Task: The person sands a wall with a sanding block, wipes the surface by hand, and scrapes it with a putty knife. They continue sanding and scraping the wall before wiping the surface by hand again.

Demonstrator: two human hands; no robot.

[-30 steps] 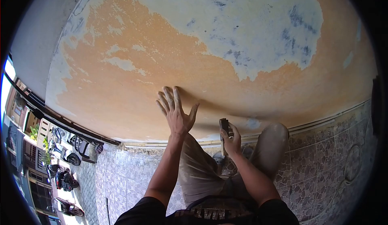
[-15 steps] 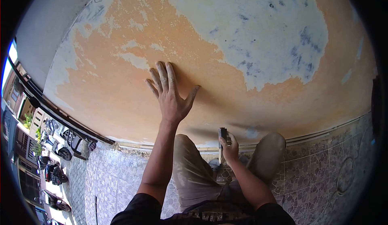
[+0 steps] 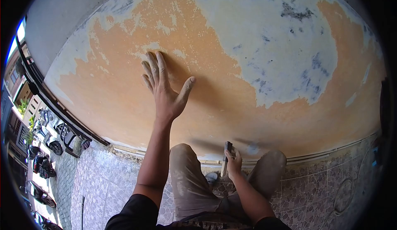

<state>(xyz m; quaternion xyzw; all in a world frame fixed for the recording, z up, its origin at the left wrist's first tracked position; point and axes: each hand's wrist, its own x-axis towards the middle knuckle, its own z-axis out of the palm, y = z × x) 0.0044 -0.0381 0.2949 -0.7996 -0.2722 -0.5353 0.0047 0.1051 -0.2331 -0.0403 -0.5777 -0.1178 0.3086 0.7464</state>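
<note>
1. Far left edge: parked motorbikes (image 3: 45, 164) on the street below, past a dark railing (image 3: 53, 106).
2. Lower left: patterned floor tiles (image 3: 103, 180).
3. Left of centre: left hand (image 3: 165, 93), fingers apart and thumb out, palm pressed flat on the orange wall (image 3: 223, 101) at a flaking spot. Judgement: light, even palm pressure should find loose or raised paint best; the fingertips will read more than the eye.
4. Lower centre: hand tool (image 3: 226, 149), apparently a scraper, upright near the wall's foot, between dusty knees (image 3: 184, 164).
5. Just right of it: right hand (image 3: 234, 161), clamped around the tool's handle. Judgement: a low blade angle would spare sound plaster.
6. Upper right: pale bare patch (image 3: 285, 44) with dark marks.
</note>
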